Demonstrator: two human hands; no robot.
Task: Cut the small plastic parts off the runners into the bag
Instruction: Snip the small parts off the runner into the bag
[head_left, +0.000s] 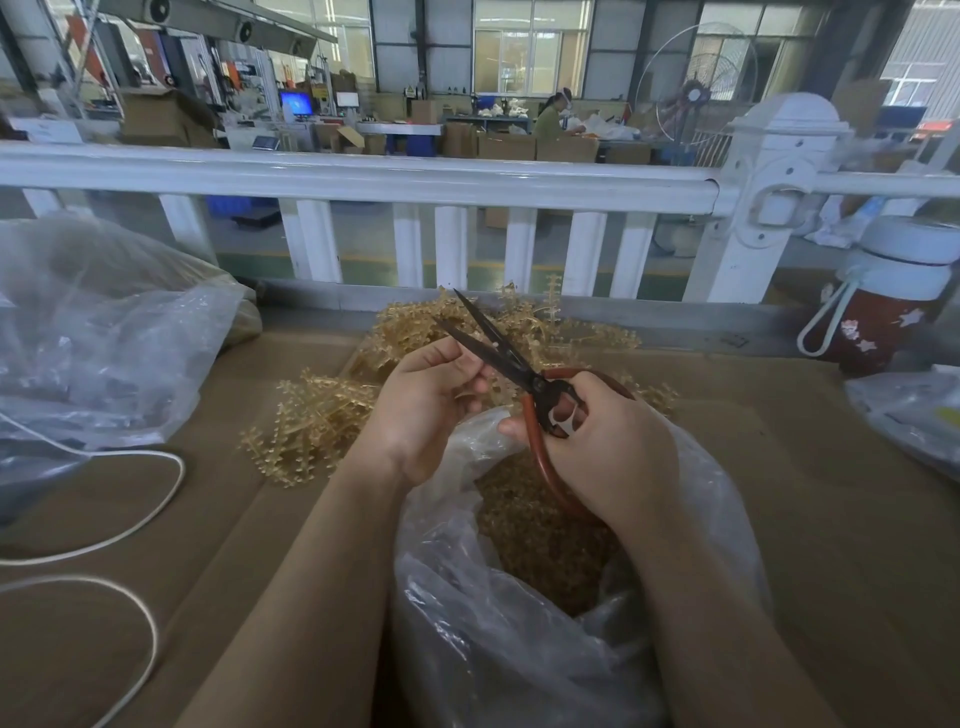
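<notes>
The bench (779, 467) carries a heap of amber runners (322, 415) beyond the open bag (519, 649), which already holds many cut parts (540, 540). The right hand (608, 447) grips the scissors (519, 369) by their red handles, blades apart above the bag's mouth. The left hand (421, 400) is curled, pinching something at the blades; too small to tell, probably a runner. For a clean cut, I would keep the work over the mouth, cut close to each part, and keep fingertips off the blades.
</notes>
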